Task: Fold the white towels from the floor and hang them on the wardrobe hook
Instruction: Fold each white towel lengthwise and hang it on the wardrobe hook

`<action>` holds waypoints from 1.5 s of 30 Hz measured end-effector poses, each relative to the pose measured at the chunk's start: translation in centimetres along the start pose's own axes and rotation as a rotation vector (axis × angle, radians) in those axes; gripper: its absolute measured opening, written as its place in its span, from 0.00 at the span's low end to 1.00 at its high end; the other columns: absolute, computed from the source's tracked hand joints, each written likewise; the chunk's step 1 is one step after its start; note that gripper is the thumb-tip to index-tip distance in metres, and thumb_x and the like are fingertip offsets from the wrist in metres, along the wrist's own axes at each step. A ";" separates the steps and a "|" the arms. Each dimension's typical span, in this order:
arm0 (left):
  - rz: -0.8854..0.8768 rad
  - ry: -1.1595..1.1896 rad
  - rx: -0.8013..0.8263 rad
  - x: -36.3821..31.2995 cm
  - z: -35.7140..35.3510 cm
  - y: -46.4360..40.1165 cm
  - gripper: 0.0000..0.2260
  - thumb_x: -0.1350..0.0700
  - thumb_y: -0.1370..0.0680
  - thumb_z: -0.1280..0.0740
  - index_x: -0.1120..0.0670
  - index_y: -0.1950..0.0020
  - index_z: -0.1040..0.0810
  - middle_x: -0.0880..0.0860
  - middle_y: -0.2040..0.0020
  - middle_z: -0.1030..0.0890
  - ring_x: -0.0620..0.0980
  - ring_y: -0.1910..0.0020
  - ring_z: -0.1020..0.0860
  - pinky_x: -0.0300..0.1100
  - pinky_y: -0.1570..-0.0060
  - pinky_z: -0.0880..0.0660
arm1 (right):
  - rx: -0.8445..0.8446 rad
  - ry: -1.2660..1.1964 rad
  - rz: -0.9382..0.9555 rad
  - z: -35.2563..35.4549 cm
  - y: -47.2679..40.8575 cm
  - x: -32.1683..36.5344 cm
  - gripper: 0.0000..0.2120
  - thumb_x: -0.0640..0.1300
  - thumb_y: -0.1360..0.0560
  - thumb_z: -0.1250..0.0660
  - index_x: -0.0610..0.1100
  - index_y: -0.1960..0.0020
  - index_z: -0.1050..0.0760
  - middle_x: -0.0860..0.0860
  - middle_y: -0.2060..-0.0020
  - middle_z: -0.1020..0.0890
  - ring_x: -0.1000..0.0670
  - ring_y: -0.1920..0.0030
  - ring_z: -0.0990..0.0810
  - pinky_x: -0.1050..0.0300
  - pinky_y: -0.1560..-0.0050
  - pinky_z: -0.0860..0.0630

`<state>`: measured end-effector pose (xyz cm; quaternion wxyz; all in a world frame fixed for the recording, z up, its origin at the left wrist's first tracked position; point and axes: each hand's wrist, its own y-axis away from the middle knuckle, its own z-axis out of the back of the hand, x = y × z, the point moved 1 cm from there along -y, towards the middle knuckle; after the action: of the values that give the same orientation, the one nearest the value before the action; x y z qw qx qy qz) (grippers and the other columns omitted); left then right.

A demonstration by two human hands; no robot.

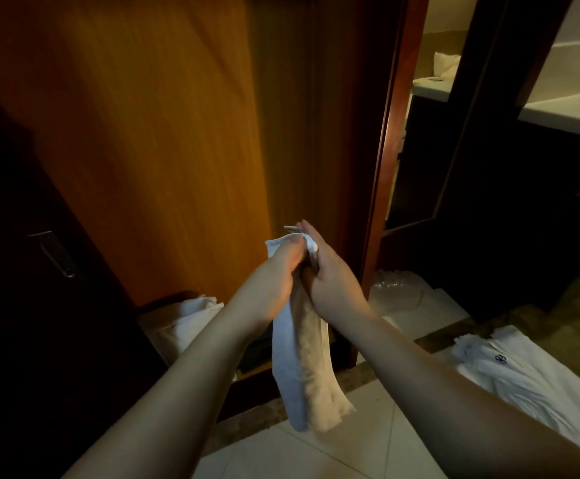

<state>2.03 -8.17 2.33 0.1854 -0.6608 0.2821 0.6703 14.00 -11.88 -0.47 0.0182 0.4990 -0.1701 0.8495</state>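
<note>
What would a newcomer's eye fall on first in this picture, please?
First, the folded white towel hanging at the centre, gripped at its top by the left hand and right hand before the lit wooden wardrobe door. Then more white towels heaped on the floor at lower right.

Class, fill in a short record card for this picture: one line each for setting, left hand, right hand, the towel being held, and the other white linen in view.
setting: in front of a wooden wardrobe door, on a tiled floor
left hand: grips the top of the towel
right hand: holds the same top end, fingers nearly straight
towel: white, folded into a long strip, hanging down from both hands
other linen: white pile low by the wardrobe; white fabric on the floor at right
hook: not visible
</note>
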 end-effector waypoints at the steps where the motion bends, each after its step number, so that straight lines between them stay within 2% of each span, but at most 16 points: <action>1: 0.000 0.003 -0.014 0.0 0.0 -0.1 0.12 0.47 0.14 0.48 0.43 0.45 0.25 0.36 0.62 0.16 0.23 0.62 0.23 0.18 0.68 0.32 | -0.020 -0.025 0.002 0.1 -0.1 -0.1 0.28 0.43 0.16 0.41 0.58 0.20 0.44 0.66 0.32 0.30 0.82 0.46 0.33 0.82 0.44 0.35; 4: -0.016 -0.034 -0.106 -0.1 0.4 -0.6 0.19 0.41 0.15 0.49 0.46 0.38 0.22 0.41 0.51 0.20 0.31 0.53 0.23 0.27 0.60 0.30 | -0.014 -0.079 -0.051 1.2 -0.7 -0.5 0.23 0.49 0.16 0.44 0.64 0.23 0.38 0.74 0.39 0.29 0.84 0.48 0.34 0.81 0.51 0.33; 6: -0.001 -0.032 -0.238 0.8 1.2 -0.9 0.17 0.40 0.16 0.45 0.45 0.44 0.19 0.45 0.49 0.20 0.39 0.51 0.24 0.35 0.58 0.33 | -0.014 -0.140 -0.098 2.0 -1.2 -0.7 0.20 0.53 0.17 0.43 0.74 0.30 0.34 0.78 0.43 0.26 0.80 0.46 0.30 0.73 0.48 0.31; 9: -0.143 -0.219 -0.519 2.8 3.2 -1.5 0.08 0.46 0.19 0.34 0.46 0.43 0.21 0.46 0.43 0.19 0.41 0.48 0.22 0.36 0.55 0.30 | -0.001 -0.283 -0.125 3.1 -1.9 -0.9 0.18 0.53 0.18 0.42 0.78 0.40 0.29 0.71 0.41 0.21 0.65 0.44 0.19 0.55 0.42 0.19; 10: -0.132 -0.213 -0.574 3.4 3.8 -1.7 0.13 0.48 0.20 0.31 0.47 0.37 0.23 0.47 0.39 0.22 0.43 0.43 0.24 0.37 0.53 0.29 | 0.014 -0.337 -0.117 3.4 -2.1 -0.9 0.18 0.52 0.19 0.41 0.76 0.39 0.26 0.67 0.39 0.20 0.61 0.43 0.18 0.51 0.40 0.19; 13: 0.093 0.076 -0.509 4.8 4.8 -2.3 0.32 0.46 0.28 0.25 0.48 0.26 0.32 0.46 0.33 0.26 0.50 0.33 0.29 0.49 0.32 0.32 | 0.107 -0.543 -0.091 4.6 -3.1 -0.9 0.16 0.52 0.21 0.37 0.65 0.36 0.22 0.56 0.35 0.19 0.52 0.36 0.19 0.48 0.36 0.22; 15: 0.147 0.221 -0.336 5.3 5.0 -2.7 0.32 0.46 0.33 0.25 0.46 0.30 0.28 0.47 0.36 0.20 0.50 0.35 0.26 0.53 0.26 0.40 | 0.133 -0.655 -0.086 5.3 -3.7 -0.7 0.17 0.50 0.23 0.35 0.59 0.36 0.20 0.51 0.34 0.19 0.48 0.33 0.21 0.50 0.38 0.21; 18: 0.111 0.220 -0.131 5.4 5.2 -3.0 0.30 0.47 0.39 0.19 0.48 0.38 0.22 0.47 0.45 0.14 0.49 0.41 0.20 0.50 0.29 0.37 | 0.122 -0.755 -0.090 6.4 -4.4 -0.5 0.18 0.47 0.25 0.34 0.53 0.36 0.19 0.47 0.34 0.19 0.46 0.33 0.21 0.50 0.41 0.20; 21: 0.052 0.180 -0.131 4.7 5.8 -3.5 0.35 0.47 0.46 0.18 0.56 0.41 0.19 0.53 0.45 0.14 0.54 0.41 0.19 0.54 0.29 0.34 | 0.107 -0.789 -0.092 7.5 -4.5 -0.7 0.17 0.42 0.22 0.37 0.50 0.36 0.19 0.45 0.36 0.18 0.45 0.34 0.20 0.51 0.42 0.20; 24: -0.028 0.123 -0.095 3.5 6.9 -3.6 0.34 0.48 0.40 0.18 0.56 0.37 0.22 0.51 0.47 0.15 0.54 0.43 0.18 0.48 0.40 0.24 | 0.035 -0.719 -0.114 8.6 -4.3 -1.0 0.18 0.41 0.22 0.40 0.53 0.40 0.16 0.47 0.43 0.14 0.47 0.43 0.15 0.55 0.49 0.18; 27: -0.141 -0.093 -0.044 1.7 7.8 -3.6 0.16 0.52 0.29 0.23 0.54 0.44 0.21 0.48 0.52 0.14 0.48 0.52 0.16 0.38 0.55 0.21 | -0.024 -0.447 -0.136 9.5 -3.5 -1.8 0.16 0.49 0.23 0.39 0.62 0.43 0.17 0.53 0.50 0.13 0.51 0.51 0.13 0.54 0.53 0.17; 31: -0.231 -0.407 -0.156 -0.9 8.3 -3.5 0.04 0.49 0.24 0.27 0.40 0.52 0.20 0.39 0.57 0.16 0.38 0.58 0.18 0.42 0.56 0.27 | -0.038 0.044 -0.125 10.6 -3.3 -2.6 0.13 0.61 0.21 0.44 0.78 0.46 0.26 0.70 0.51 0.17 0.62 0.50 0.17 0.59 0.52 0.24; 33: -0.262 -0.478 -0.168 -2.1 8.4 -3.4 0.07 0.46 0.22 0.30 0.32 0.56 0.20 0.36 0.58 0.17 0.38 0.59 0.19 0.43 0.56 0.28 | -0.031 0.208 -0.112 11.0 -3.8 -2.6 0.14 0.59 0.19 0.45 0.80 0.50 0.28 0.71 0.54 0.19 0.65 0.53 0.20 0.59 0.56 0.27; 36: -0.291 -0.533 -0.150 -3.6 8.9 -3.6 0.07 0.44 0.22 0.31 0.31 0.58 0.20 0.39 0.59 0.17 0.44 0.56 0.18 0.46 0.55 0.26 | -0.032 0.350 -0.117 11.5 -5.0 -3.1 0.11 0.51 0.18 0.41 0.66 0.50 0.23 0.57 0.60 0.18 0.58 0.59 0.20 0.54 0.59 0.24; 40: -0.331 -0.594 -0.146 -4.8 10.0 -3.8 0.05 0.42 0.23 0.32 0.35 0.59 0.20 0.39 0.63 0.18 0.37 0.65 0.21 0.43 0.62 0.29 | -0.047 0.487 -0.076 11.3 -5.9 -2.9 0.07 0.48 0.19 0.38 0.52 0.42 0.25 0.54 0.67 0.22 0.56 0.72 0.25 0.57 0.70 0.33; 45: -0.367 -0.327 -0.187 -5.2 10.7 -3.9 0.04 0.44 0.27 0.28 0.42 0.56 0.19 0.45 0.59 0.15 0.45 0.61 0.16 0.37 0.65 0.23 | -0.130 0.099 -0.130 9.6 -6.7 -2.2 0.09 0.45 0.20 0.41 0.51 0.48 0.22 0.52 0.57 0.17 0.50 0.56 0.17 0.52 0.58 0.20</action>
<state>-3.62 2.20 6.60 0.2851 -0.5982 0.0609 0.7465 24.52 -8.22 3.71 0.1140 0.4643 -0.1909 0.8573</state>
